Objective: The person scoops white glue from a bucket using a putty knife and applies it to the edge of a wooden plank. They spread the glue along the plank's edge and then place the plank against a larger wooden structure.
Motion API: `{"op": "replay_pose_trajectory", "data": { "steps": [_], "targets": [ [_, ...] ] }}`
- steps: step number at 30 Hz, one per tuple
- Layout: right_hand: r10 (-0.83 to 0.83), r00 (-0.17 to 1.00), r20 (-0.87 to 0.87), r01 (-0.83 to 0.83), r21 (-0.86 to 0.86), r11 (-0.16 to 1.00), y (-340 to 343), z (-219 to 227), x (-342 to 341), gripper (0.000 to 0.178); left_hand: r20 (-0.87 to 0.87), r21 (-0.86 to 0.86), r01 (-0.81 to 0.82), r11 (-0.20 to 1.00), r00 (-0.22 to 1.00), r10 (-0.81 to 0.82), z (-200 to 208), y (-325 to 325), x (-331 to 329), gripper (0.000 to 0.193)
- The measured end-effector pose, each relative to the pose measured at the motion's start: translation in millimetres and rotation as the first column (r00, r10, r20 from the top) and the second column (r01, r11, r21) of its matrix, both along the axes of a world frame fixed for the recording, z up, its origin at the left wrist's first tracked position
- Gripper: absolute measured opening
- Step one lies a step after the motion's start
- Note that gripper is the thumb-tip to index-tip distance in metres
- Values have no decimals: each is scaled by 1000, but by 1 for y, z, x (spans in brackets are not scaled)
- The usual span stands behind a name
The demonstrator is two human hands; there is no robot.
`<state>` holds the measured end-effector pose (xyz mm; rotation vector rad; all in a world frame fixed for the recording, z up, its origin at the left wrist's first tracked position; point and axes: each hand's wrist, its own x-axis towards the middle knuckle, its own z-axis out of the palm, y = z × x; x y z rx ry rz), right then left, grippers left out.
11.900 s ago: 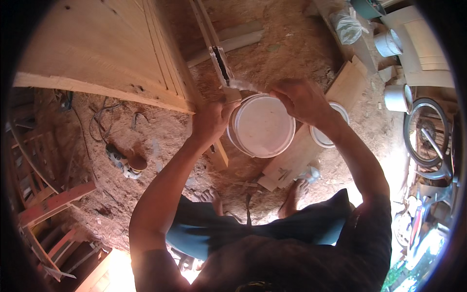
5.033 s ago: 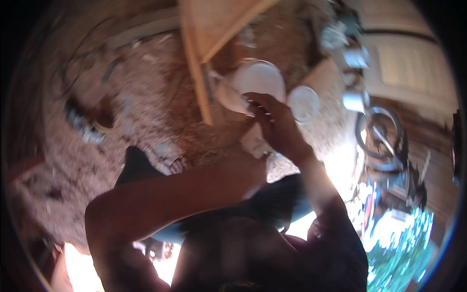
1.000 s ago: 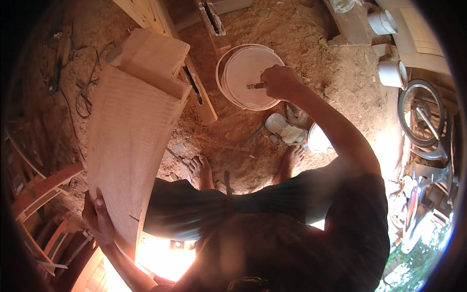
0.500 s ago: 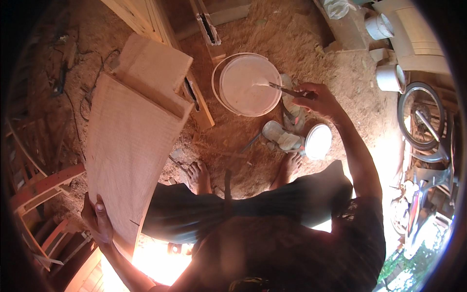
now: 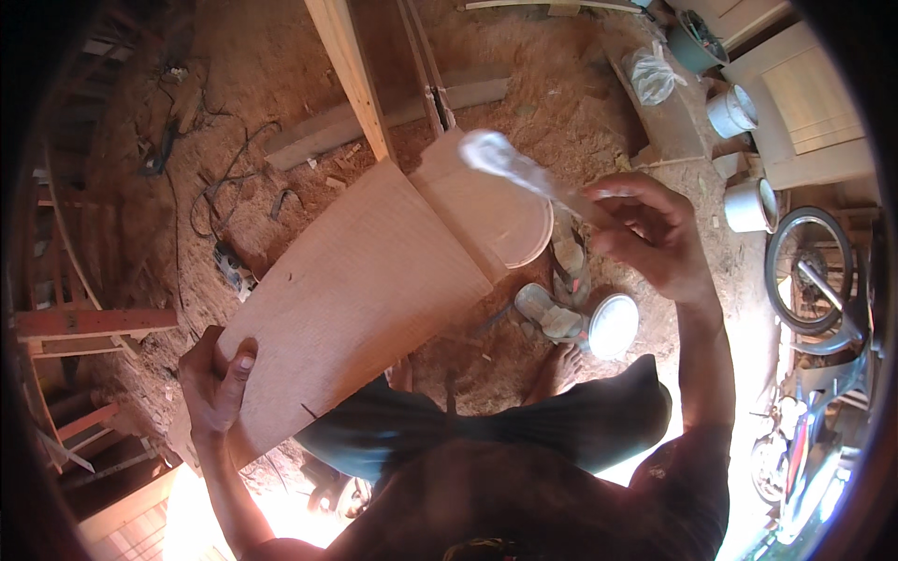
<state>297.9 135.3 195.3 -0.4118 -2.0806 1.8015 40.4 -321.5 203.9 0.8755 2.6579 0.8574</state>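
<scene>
A wide, pale wooden board [image 5: 337, 290] slants across my lap, its stepped far end over the round pale bucket [image 5: 537, 245] and hiding much of it. My left hand [image 5: 220, 383] grips the board's near end, thumb on the upper face and fingers around the edge. Raised on the right, my right hand [image 5: 655, 238] pinches a flat, stick-like tool [image 5: 561, 192]. Its far end carries thick white paste and is smeared by motion, just above the board's stepped end. Whether paste touches the wood I cannot tell.
Sandals [image 5: 552, 313] and a white-topped can [image 5: 614, 325] lie by my feet. Timber [image 5: 351, 75] stands beyond the board. Black cable [image 5: 210, 187] lies on the dusty floor at left. A bucket [image 5: 748, 206] and a wheeled vehicle [image 5: 816, 271] are on the right.
The board has swung rightward over the bucket, with my left hand still on it. My right hand has lifted the tool from the bucket, and its tip now carries white paste.
</scene>
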Motion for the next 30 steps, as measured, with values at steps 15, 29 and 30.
{"op": "replay_pose_trajectory", "data": {
  "steps": [15, 29, 30],
  "targets": [
    [148, 989, -16, -114, 564, 818, 4, 26, -25, 27, -57, 21, -31, 999, 998, 32, 0, -2, 6, 75],
    [156, 987, -41, -92, 651, 754, 3, 18, -4, 34, -29, -59, -6, 998, 1000, 4, 6, -4, -2, 67],
    [165, 983, -77, -57, 729, 682, 4, 15, -17, 37, -41, -63, 4, 998, 999, -6, 5, -4, -1, 67]
  ]
}}
